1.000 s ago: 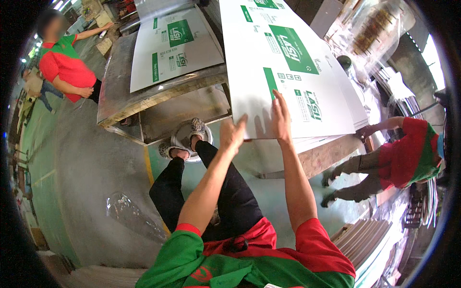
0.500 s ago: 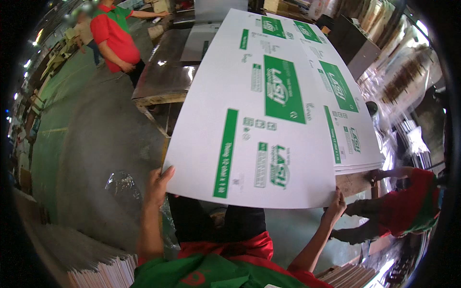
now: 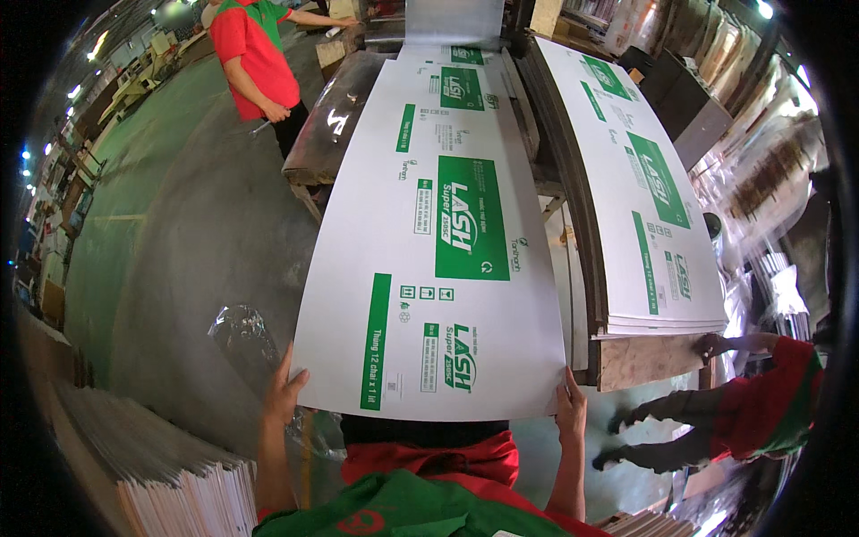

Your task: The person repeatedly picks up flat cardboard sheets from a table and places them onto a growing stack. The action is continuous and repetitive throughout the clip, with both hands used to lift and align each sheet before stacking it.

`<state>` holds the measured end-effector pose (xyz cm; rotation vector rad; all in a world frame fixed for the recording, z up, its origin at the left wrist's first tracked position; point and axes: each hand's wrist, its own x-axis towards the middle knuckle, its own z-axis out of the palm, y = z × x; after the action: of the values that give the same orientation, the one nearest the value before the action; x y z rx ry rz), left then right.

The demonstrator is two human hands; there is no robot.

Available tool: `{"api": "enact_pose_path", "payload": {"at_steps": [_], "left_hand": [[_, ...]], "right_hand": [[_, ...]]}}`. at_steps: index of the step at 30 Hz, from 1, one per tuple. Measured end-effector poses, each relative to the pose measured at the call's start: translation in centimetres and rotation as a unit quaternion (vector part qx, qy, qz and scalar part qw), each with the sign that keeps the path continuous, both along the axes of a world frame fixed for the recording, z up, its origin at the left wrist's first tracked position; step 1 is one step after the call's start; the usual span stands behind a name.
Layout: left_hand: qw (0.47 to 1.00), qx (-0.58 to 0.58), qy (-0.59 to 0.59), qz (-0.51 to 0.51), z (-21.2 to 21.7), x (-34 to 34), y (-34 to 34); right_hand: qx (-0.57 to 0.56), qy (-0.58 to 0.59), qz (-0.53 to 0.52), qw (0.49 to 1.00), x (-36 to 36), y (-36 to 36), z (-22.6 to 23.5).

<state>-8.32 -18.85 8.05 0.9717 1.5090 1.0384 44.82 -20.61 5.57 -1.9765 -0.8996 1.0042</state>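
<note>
A long white cardboard sheet [image 3: 349, 259] with green printed blocks stretches away in front of me. Its near edge is close to my waist, and its far end reaches a grey metal panel [image 3: 452, 22]. My left hand [image 3: 284, 392] grips the near left corner, thumb on top and fingers partly hidden beneath. At the near right corner, my right hand [image 3: 571, 404] is closed along the side edge.
To the right is a stack of matching printed sheets [image 3: 617, 224] on a wooden board [image 3: 649, 361]. One person [image 3: 255, 63] stands far left by a dark-topped table [image 3: 335, 116]; another [image 3: 752, 403] is at right, a hand at the board. Sheet bundles [image 3: 179, 492] stand lower left.
The sheet has moved left off the stack, its far end now at the grey panel. Both hands still hold its near corners; my right hand has shifted left and lower.
</note>
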Motion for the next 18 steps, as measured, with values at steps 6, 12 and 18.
{"api": "enact_pose_path", "payload": {"at_steps": [6,12,18], "left_hand": [[0.997,-0.026,0.065,-0.017,1.6,0.7,1.0],[0.996,0.004,0.072,-0.044,0.5,-0.6,1.1],[0.999,-0.037,0.033,0.001,1.7,-0.3,0.8]], "right_hand": [[0.037,0.015,-0.026,0.999,0.1,-0.4,-1.0],[0.016,0.068,-0.055,0.996,0.1,-1.4,-0.8],[-0.137,0.058,-0.083,0.985,0.2,-1.8,0.8]]}}
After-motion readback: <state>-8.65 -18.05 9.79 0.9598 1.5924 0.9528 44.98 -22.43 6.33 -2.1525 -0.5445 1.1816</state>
